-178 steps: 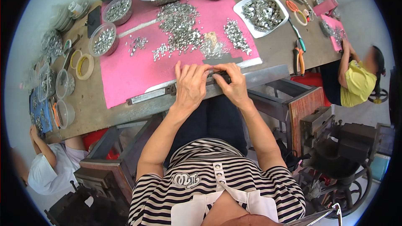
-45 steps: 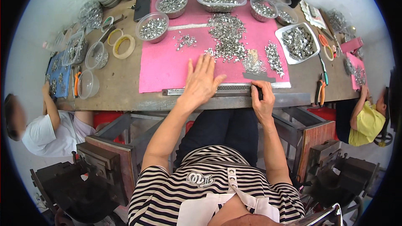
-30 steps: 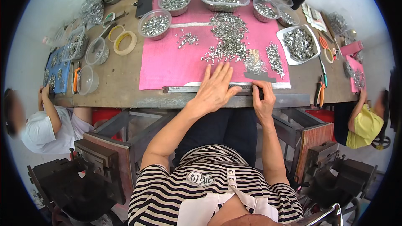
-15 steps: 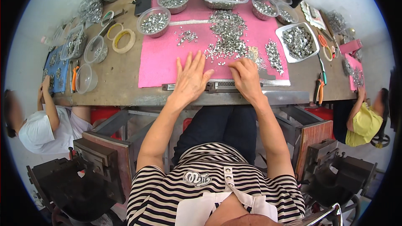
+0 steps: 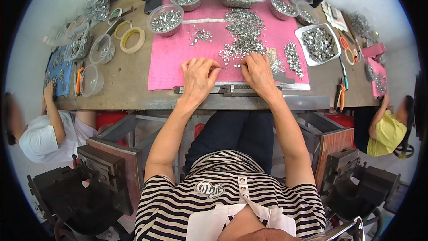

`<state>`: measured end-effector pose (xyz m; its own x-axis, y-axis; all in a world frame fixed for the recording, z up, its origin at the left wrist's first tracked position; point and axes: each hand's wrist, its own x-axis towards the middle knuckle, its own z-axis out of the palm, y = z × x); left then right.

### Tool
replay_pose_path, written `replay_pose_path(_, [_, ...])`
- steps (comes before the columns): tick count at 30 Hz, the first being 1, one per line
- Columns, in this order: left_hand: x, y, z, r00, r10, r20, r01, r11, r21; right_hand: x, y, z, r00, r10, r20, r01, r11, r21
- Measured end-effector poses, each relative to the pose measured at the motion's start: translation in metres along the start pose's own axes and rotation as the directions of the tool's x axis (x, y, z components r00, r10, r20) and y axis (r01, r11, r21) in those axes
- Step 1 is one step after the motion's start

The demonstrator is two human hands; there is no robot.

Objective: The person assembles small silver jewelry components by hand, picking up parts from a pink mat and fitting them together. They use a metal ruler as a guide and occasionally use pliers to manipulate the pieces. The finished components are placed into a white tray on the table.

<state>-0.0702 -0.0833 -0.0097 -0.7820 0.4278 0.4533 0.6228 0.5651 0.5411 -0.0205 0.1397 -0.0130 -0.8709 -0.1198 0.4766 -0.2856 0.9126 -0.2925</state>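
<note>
My left hand (image 5: pixel 198 76) and my right hand (image 5: pixel 256 73) rest side by side on a pink mat (image 5: pixel 174 62), fingers curled toward the near edge of a heap of small silver metal parts (image 5: pixel 243 35). Fingertips of both hands touch the loose parts; whether either pinches one is too small to tell. Just below my hands a long metal rail (image 5: pixel 240 90) lies along the mat's front edge.
Clear bowls and tubs of silver parts (image 5: pixel 166 18) ring the mat, with a white tray (image 5: pixel 319 43) at right. Tape rolls (image 5: pixel 132 39), pliers (image 5: pixel 340 96) and empty containers (image 5: pixel 91 80) lie on the brown table (image 5: pixel 125 93). One person sits at each end, left (image 5: pixel 44 129) and right (image 5: pixel 385 129).
Both hands have moved up from the metal rail onto the mat, to the edge of the heap of parts. The camera has tilted a little.
</note>
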Motion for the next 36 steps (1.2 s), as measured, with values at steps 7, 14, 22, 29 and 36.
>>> replay_pose_path(7, [0.007,-0.002,0.013,0.997,0.075,0.023,-0.076,0.996,0.053,-0.025,-0.016,-0.034,0.987,0.146,0.074,-0.161,0.944,0.289])
replay_pose_path(14, [0.009,-0.005,0.013,0.989,0.114,0.093,-0.121,0.99,0.071,-0.045,-0.031,-0.032,0.99,0.115,0.078,-0.136,0.915,0.379])
replay_pose_path(22, [0.005,-0.011,0.008,0.992,0.076,0.1,-0.075,0.997,-0.014,-0.044,-0.037,-0.023,0.998,-0.069,-0.007,0.069,0.979,0.192])
replay_pose_path(29, [0.001,-0.011,0.007,0.992,0.084,0.097,-0.081,0.996,-0.037,-0.039,-0.035,-0.032,0.992,-0.118,0.036,0.108,0.97,0.217])
replay_pose_path(36, [0.004,-0.006,0.009,0.991,0.081,0.108,-0.086,0.995,0.042,0.004,-0.03,0.004,0.998,-0.03,-0.064,0.038,0.991,0.128])
